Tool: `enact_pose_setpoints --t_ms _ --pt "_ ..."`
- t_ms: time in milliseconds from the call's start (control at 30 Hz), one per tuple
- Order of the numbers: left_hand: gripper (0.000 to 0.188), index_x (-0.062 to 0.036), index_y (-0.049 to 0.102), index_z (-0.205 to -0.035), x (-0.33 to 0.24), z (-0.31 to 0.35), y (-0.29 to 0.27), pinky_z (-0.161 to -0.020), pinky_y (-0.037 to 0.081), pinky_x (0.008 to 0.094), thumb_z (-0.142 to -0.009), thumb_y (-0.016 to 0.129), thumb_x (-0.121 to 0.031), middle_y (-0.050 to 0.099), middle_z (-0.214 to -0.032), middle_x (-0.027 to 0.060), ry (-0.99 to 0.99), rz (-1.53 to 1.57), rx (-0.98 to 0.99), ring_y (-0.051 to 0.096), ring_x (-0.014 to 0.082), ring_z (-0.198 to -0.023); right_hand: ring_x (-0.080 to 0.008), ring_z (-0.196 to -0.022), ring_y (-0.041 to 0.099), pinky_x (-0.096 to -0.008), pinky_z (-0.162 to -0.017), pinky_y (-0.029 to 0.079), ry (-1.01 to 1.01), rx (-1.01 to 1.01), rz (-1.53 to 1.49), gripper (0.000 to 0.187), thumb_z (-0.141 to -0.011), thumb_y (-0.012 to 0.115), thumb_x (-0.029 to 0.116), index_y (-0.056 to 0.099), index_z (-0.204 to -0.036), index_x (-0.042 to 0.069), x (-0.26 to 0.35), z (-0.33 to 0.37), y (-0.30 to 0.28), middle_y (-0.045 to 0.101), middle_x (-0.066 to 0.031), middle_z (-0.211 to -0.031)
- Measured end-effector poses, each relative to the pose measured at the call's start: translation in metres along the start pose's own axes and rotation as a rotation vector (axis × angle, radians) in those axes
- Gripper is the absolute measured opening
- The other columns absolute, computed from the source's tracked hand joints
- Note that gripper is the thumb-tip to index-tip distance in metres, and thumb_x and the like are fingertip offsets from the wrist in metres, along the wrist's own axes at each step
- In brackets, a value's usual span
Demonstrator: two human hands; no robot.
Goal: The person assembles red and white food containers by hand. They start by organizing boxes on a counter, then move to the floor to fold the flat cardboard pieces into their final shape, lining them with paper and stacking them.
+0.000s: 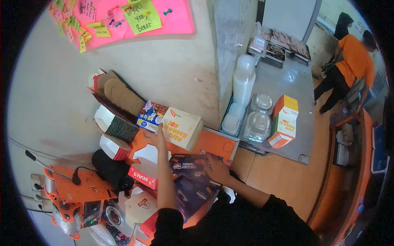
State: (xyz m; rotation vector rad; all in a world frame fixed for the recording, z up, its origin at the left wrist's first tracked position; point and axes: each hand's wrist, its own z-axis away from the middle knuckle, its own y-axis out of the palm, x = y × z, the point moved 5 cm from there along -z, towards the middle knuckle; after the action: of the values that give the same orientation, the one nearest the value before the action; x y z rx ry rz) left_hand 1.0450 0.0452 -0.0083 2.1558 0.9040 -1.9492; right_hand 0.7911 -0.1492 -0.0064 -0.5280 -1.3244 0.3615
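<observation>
My left hand (155, 138) reaches over the orange table with its fingers stretched out, holding nothing that I can see. It is nearest to a blue printed packet (152, 116) and a stack of cream cartons with yellow lettering (180, 128). My right hand (217, 169) lies on dark navy printed cardboard (186, 164), its fingers apart. More dark flat cartons (193, 197) lie below it, partly behind my left forearm. An open red and white paper food box (143, 174) stands left of my left forearm.
Stacked dark-green and white cartons (123, 130) line the wall at left. An orange machine (82, 184) stands at lower left. On the steel table (287, 82) are clear plastic lids (258, 125), stacked cups (243, 82) and yellow-orange cartons (284, 121). A person in orange (355, 59) stands at far right.
</observation>
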Motion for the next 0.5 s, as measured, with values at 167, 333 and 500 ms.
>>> enact_pose_setpoints --t_ms 167,333,500 --pt "0.070 0.0044 0.050 -0.137 -0.019 -0.063 0.019 -0.113 0.033 0.0408 -0.086 0.071 -0.039 0.050 -0.142 0.0253 0.257 -0.353 0.706 0.047 0.0363 -0.132 -0.0329 -0.096 0.067 -0.0445 -0.092 0.049 0.155 0.149 -0.466 0.055 -0.104 0.040 0.044 0.047 -0.138 0.001 -0.026 -0.085 0.047 0.062 -0.0205 -0.123" --pt "0.065 0.0001 0.063 -0.122 -0.049 -0.023 0.085 -0.094 0.046 0.0385 -0.085 0.068 -0.053 0.066 -0.115 0.0202 0.315 -0.386 0.867 0.063 0.0269 -0.109 -0.0399 -0.131 0.046 -0.0446 -0.111 0.036 0.187 -0.186 -0.778 0.092 -0.090 0.052 0.068 0.037 -0.143 -0.006 -0.030 -0.183 0.069 0.045 -0.0261 -0.144" --pt "0.062 0.0020 0.073 -0.081 -0.023 -0.049 0.063 -0.070 0.051 0.0454 -0.075 0.073 -0.059 0.070 -0.071 0.0193 0.272 -0.708 0.685 0.069 0.0356 -0.071 -0.0474 -0.133 0.042 -0.0479 -0.110 0.037 0.509 -0.271 -0.576 0.113 -0.082 0.055 0.075 0.026 -0.142 -0.017 -0.004 -0.189 0.080 0.035 -0.0410 -0.143"
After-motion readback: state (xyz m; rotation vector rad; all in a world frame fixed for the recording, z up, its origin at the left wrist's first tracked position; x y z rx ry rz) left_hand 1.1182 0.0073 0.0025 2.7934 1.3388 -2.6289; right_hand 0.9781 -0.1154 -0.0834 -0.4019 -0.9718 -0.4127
